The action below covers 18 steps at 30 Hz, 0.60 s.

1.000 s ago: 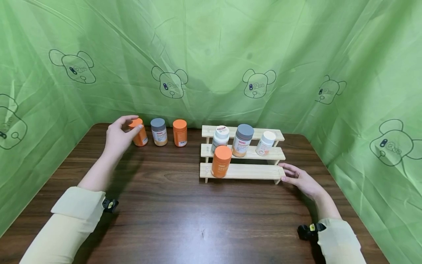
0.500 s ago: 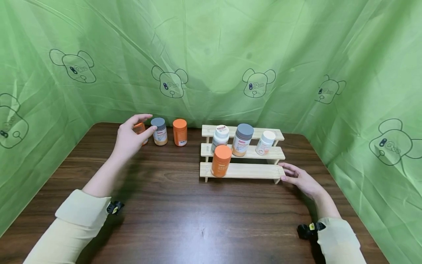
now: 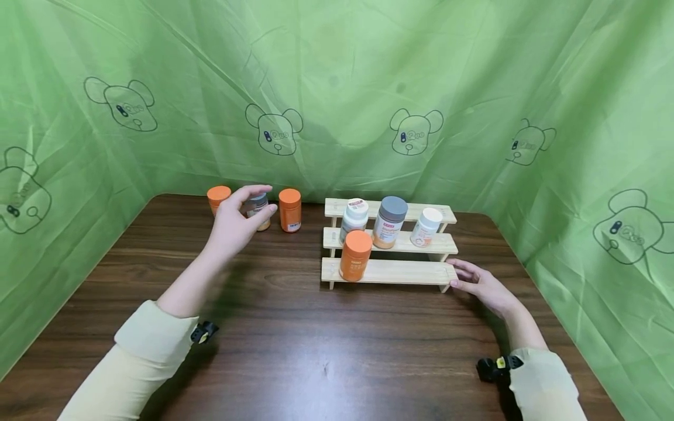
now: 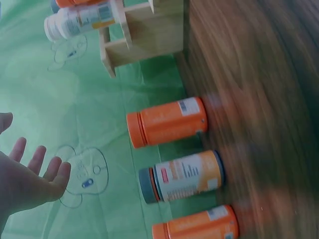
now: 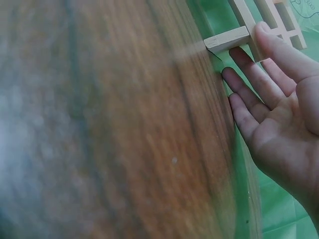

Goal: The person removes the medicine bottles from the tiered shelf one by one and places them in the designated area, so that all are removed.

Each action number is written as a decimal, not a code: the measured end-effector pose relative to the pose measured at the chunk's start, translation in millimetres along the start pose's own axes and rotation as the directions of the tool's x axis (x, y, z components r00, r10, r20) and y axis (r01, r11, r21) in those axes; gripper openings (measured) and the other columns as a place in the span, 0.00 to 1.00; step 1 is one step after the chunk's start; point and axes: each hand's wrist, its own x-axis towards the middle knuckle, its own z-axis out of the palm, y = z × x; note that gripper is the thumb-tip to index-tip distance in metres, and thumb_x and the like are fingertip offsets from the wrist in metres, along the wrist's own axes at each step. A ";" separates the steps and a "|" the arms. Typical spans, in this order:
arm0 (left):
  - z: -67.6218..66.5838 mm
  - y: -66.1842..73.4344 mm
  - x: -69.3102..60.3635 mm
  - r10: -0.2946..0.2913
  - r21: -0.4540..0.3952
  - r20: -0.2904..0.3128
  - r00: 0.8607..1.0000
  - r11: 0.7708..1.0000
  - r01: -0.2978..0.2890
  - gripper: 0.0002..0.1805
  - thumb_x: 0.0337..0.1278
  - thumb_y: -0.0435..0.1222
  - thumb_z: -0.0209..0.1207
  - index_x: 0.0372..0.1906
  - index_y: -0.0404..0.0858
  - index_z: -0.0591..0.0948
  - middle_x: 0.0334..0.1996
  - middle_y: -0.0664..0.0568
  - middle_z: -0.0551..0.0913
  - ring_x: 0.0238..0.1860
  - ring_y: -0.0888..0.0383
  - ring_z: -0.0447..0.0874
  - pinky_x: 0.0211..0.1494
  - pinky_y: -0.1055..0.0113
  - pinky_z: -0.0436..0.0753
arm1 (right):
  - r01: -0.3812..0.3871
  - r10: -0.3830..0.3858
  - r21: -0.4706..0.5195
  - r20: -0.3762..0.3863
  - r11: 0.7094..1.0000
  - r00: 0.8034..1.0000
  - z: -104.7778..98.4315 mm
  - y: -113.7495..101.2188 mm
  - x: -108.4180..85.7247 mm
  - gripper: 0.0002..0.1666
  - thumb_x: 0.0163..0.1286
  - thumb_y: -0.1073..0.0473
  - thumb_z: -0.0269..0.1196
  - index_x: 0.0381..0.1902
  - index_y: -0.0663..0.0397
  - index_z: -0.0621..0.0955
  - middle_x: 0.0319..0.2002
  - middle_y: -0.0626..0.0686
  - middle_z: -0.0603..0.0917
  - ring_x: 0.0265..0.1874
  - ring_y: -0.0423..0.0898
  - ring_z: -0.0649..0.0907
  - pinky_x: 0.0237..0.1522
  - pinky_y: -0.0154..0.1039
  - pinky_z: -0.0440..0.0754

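Observation:
My left hand hovers in front of a grey-lidded supplement bottle, thumb and fingers spread apart; in the left wrist view nothing lies in it. One orange bottle stands to the right of the grey-lidded one, another orange bottle to its left, partly hidden by the hand. At the right, my right hand holds the end of the lowest step of a three-tier wooden rack, thumb on one side and fingers on the other.
On the rack's lowest step stands an orange bottle. Higher up are a white bottle, a grey-lidded bottle and a smaller white bottle. A green curtain encloses the dark wooden table.
My left hand has moved right, from around the leftmost orange bottle to the grey-lidded one, leaving the orange bottle standing. My right hand stays at the rack's end.

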 end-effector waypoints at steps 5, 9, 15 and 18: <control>9.6 7.5 1.4 0.013 -0.053 0.018 1.000 0.999 -0.012 0.22 0.55 0.46 0.64 0.56 0.46 0.78 0.55 0.54 0.78 0.56 0.56 0.75 0.57 0.60 0.76 | 0.001 -0.001 -0.024 -0.015 1.000 1.000 -0.1 -1.1 -1.8 0.36 0.66 0.58 0.62 0.68 0.60 0.63 0.61 0.62 0.74 0.50 0.30 0.77 0.48 0.23 0.73; 15.8 14.2 3.5 0.050 -0.059 0.037 0.998 0.997 -0.047 0.21 0.56 0.43 0.64 0.56 0.44 0.78 0.57 0.52 0.77 0.60 0.55 0.70 0.63 0.51 0.71 | 0.007 -0.008 -0.046 -0.019 0.999 1.000 0.2 -4.5 -3.2 0.36 0.67 0.58 0.62 0.68 0.60 0.63 0.60 0.67 0.73 0.49 0.30 0.77 0.47 0.25 0.75; 21.3 40.6 -0.1 0.090 -0.081 0.063 0.994 0.993 -0.084 0.20 0.58 0.33 0.61 0.56 0.34 0.77 0.58 0.43 0.76 0.60 0.48 0.70 0.63 0.48 0.70 | -0.007 0.005 -0.061 -0.032 0.998 0.999 2.5 -10.1 -1.9 0.36 0.66 0.56 0.62 0.68 0.60 0.64 0.58 0.68 0.74 0.48 0.30 0.77 0.47 0.26 0.75; 25.9 44.5 1.5 0.112 -0.087 0.074 0.991 0.991 -0.105 0.21 0.58 0.32 0.61 0.56 0.33 0.76 0.59 0.43 0.75 0.60 0.48 0.70 0.62 0.48 0.71 | -0.011 0.010 -0.026 -0.037 1.000 0.999 4.0 -10.0 -0.7 0.36 0.66 0.57 0.62 0.68 0.61 0.64 0.57 0.68 0.74 0.47 0.30 0.77 0.46 0.27 0.77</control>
